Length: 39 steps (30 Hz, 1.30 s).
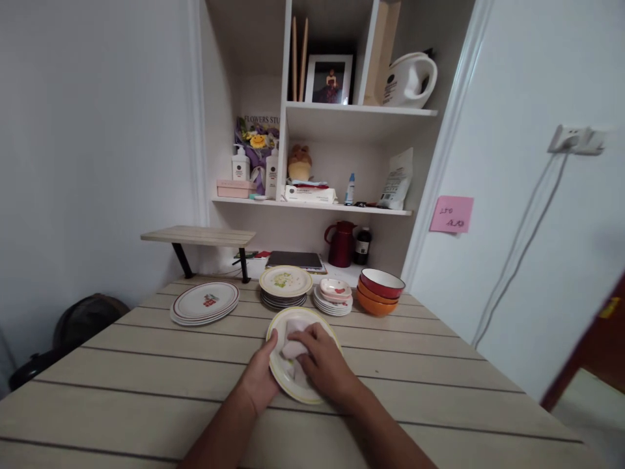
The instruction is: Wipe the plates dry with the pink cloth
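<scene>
Yellow-rimmed plate (312,317) lies flat and face up on the desk (146,365), near you and about midway across, just in front of the row of stacked crockery. Being round, it has no long axis to speak of; its open face points straight up at you.

Your left hand (261,378) is closed on the plate's left rim, thumb laid over the edge and the other fingers hidden beneath or behind it. That hold looks meant to keep the plate from sliding or turning under pressure from the other side.

Your right hand (322,365) sits on top, fingers pressed together and bent down onto a pale cloth (291,345), holding it against the plate's inner face. The cloth is bunched, and its longer side runs roughly from near to far beneath your fingertips.

Farther off on the desk, from left to right, are a stack of wide plates with a red motif (205,301), a stack of plates with a green motif (286,281), a pile of small dishes (333,290) and nested red and orange bowls (381,290). All are well apart from your hands, sorted by kind, which looks like a way to keep each sort together. A red jug (340,242) stands behind them under the shelves.
</scene>
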Each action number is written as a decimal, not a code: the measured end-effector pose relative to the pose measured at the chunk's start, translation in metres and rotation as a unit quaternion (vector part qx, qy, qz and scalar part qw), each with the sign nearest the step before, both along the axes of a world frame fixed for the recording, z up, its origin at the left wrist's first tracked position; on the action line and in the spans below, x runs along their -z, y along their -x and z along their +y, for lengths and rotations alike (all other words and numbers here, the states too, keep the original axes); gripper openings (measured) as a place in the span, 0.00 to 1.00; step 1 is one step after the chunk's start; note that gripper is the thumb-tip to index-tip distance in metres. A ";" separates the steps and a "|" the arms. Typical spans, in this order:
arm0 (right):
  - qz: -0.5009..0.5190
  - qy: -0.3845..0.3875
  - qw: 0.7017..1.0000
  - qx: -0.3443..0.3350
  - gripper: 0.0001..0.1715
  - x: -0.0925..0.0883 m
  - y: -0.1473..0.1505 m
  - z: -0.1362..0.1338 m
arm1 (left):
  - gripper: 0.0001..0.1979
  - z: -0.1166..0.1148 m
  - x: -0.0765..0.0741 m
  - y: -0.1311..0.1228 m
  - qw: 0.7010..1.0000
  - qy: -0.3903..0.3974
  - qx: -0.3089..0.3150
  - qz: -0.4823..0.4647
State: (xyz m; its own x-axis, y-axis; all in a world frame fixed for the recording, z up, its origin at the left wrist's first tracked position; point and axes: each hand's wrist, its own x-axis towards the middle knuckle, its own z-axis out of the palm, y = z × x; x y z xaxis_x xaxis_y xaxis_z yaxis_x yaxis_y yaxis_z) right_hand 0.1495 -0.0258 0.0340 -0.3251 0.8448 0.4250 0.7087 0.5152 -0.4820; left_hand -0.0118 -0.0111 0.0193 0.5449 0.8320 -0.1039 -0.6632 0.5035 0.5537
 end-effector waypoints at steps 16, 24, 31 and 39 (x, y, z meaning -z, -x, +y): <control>0.009 -0.064 0.997 0.045 0.24 -0.004 -0.010 0.027 | 0.23 -0.008 0.009 -0.005 0.989 -0.099 0.006 0.105; 0.050 -0.059 0.997 -0.014 0.28 -0.001 -0.007 0.022 | 0.24 -0.007 0.009 -0.004 0.991 -0.094 -0.023 0.088; -0.027 0.057 0.998 0.019 0.25 0.003 -0.039 0.006 | 0.28 -0.003 -0.003 0.005 0.991 -0.053 -0.111 0.044; -0.005 0.013 0.992 -0.126 0.29 0.001 0.015 -0.009 | 0.26 0.000 0.000 0.003 0.998 -0.022 -0.050 0.033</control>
State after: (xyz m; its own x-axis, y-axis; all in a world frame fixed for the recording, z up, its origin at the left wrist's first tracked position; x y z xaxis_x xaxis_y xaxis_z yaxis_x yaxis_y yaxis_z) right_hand 0.1341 -0.0351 0.0331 -0.5314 0.7465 0.4005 0.5635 0.6645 -0.4908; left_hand -0.0150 -0.0116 0.0188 0.4524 0.8863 -0.0990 -0.6697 0.4109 0.6185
